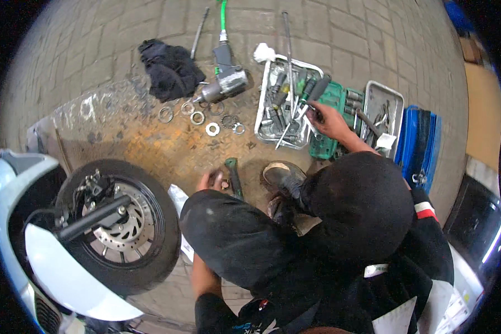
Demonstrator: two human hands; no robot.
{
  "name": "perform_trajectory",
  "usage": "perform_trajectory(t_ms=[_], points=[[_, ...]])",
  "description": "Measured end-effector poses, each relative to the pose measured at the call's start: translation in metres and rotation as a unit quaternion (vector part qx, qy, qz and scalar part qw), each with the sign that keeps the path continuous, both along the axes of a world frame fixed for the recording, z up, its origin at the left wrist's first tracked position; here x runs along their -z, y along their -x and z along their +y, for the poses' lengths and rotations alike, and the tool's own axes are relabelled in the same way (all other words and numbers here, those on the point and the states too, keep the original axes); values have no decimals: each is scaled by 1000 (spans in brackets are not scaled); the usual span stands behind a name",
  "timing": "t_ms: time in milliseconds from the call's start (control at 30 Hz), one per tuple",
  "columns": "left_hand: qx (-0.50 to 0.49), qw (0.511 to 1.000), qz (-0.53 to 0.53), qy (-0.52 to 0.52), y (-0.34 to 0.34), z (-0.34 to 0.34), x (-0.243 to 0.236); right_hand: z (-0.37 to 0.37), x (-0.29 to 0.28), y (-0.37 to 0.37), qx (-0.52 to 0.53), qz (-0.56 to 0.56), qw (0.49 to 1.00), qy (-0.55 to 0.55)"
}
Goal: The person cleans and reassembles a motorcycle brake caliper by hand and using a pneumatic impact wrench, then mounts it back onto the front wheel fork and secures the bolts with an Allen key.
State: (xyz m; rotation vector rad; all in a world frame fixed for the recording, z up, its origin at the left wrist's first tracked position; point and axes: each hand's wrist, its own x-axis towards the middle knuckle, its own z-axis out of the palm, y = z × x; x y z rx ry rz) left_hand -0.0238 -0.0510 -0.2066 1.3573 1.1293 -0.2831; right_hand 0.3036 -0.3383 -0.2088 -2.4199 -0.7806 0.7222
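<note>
My right hand [329,120] reaches over the right edge of a metal tray [260,106] full of tools, its fingers curled round something dark I cannot make out. Beside those fingers lies a screwdriver [319,87] with a dark handle, its thin shaft slanting across the tray. My left hand [210,181] is low in front of my left knee, partly hidden by it. Its fingers are bent together around a small thing too unclear to name. Just right of it, a tool with a green and black handle [234,177] rests on the floor.
A scooter's front wheel [122,222] with brake disc stands at left. An impact wrench [225,83] with green hose, a black cloth [170,69] and several metal rings [197,117] lie ahead. Right of the tray are a green case [325,103], another metal tray [392,92] and a blue box [419,145].
</note>
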Motion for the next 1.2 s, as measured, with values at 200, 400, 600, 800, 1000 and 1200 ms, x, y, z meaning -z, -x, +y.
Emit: perform_trajectory(t_ms=[200, 400, 600, 800, 1000, 1200], points=[[321, 904, -91, -267, -162, -26, 43, -10, 17, 4, -32, -85, 996, 19], [299, 909, -48, -286, -191, -31, 84, -18, 29, 17, 64, -91, 994, -18], [358, 872, -98, -321, -187, -34, 81, -49, 41, 16, 108, -6, 993, -46], [362, 873, -53, -324, -164, -4, 67, -11, 10, 26, 139, 161, 972, -101], [387, 865, 35, -317, -138, 27, 59, 43, 5, 34, 14, 134, 987, -90], [96, 965, -144, -198, -88, 74, 0, 80, 16, -36, -315, -208, 925, -47]])
